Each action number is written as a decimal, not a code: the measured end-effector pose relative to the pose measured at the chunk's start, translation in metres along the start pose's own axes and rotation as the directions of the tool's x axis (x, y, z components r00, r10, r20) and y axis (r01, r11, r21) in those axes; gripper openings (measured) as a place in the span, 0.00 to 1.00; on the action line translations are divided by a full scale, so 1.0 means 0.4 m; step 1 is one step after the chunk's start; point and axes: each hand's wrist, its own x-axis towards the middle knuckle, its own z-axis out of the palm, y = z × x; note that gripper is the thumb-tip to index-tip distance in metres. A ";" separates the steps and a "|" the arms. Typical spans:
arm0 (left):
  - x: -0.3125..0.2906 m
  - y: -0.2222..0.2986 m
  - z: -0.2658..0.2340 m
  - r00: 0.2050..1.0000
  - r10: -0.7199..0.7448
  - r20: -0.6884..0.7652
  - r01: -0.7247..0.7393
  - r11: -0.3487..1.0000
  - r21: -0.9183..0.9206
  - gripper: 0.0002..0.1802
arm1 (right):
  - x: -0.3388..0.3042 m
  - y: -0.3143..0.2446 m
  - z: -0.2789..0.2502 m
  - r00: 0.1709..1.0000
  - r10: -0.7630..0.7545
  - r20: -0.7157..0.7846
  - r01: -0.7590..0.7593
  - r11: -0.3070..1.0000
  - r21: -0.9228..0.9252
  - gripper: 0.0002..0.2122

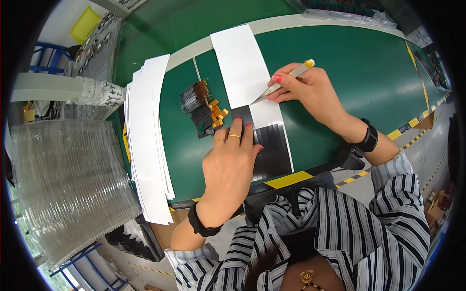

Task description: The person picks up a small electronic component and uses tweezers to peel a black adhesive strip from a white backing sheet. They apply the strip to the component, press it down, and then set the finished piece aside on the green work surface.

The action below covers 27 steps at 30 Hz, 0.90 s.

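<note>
My right hand (318,94) grips a pair of metal tweezers (290,78) with a yellow end. Their tip points down at the white sheet (240,63), near the corner of a dark strip (239,113). Stretched fingers of my left hand (225,165) rest on that strip and beside a block of black strips (273,150), which covers the sheet's near end. Left of the sheet lies a small pile of thin flat parts with gold ends (217,115); more thin parts with brown and grey ends (194,97) lie just beyond. Whether the tweezers touch the strip I cannot tell.
White sheets (148,121) lie stacked on the left side of the green worktop (335,63). Clear ribbed plastic trays (73,169) are piled farther left. Yellow-and-black tape (290,179) runs along the near edge. Packed parts in clear plastic (349,14) stand at the back right.
</note>
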 end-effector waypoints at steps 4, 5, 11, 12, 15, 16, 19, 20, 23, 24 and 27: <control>-0.004 -0.007 0.000 1.000 0.006 -0.002 -0.006 1.000 -0.008 0.20 | 0.009 0.011 0.007 0.997 0.075 -0.035 -0.074 0.997 0.037 0.10; -0.005 -0.008 0.002 1.000 0.003 0.001 -0.003 1.000 -0.012 0.20 | 0.010 0.010 0.006 0.995 0.094 -0.039 -0.090 0.993 0.078 0.10; -0.009 -0.015 0.013 0.999 0.026 -0.031 -0.026 1.000 0.005 0.21 | -0.001 0.004 -0.004 0.992 0.119 -0.032 -0.108 0.966 0.236 0.11; -0.009 -0.016 0.012 0.998 0.037 -0.043 -0.036 0.999 0.011 0.21 | -0.001 0.003 -0.005 0.993 0.117 -0.024 -0.108 0.965 0.239 0.11; -0.009 -0.028 -0.001 0.998 0.037 -0.054 -0.040 0.998 -0.055 0.19 | 0.000 -0.002 -0.006 0.987 0.160 -0.033 -0.141 0.937 0.321 0.11; -0.007 -0.033 -0.003 0.997 0.042 -0.060 -0.048 0.994 -0.094 0.18 | 0.000 -0.005 -0.010 0.987 0.157 -0.028 -0.140 0.936 0.323 0.11; -0.002 -0.061 -0.014 0.980 -0.080 -0.180 0.083 0.997 0.008 0.16 | 0.000 -0.018 -0.023 0.989 0.115 -0.092 -0.084 0.953 0.291 0.11; 0.000 -0.070 -0.018 0.961 -0.134 -0.243 0.150 0.987 0.051 0.15 | 0.001 -0.018 -0.023 0.990 0.112 -0.088 -0.081 0.952 0.296 0.11; -0.001 -0.100 -0.002 0.967 -0.148 -0.209 0.184 0.969 0.164 0.14 | -0.003 -0.019 -0.021 0.993 0.083 -0.081 -0.055 0.952 0.302 0.12; -0.005 -0.107 0.000 0.969 -0.157 -0.193 0.198 0.956 0.217 0.13 | -0.004 -0.019 -0.022 0.994 0.082 -0.078 -0.054 0.950 0.307 0.12; -0.016 -0.112 -0.014 0.973 -0.130 -0.192 0.164 0.970 0.179 0.13 | -0.008 -0.018 -0.030 0.994 0.078 -0.083 -0.048 0.948 0.315 0.12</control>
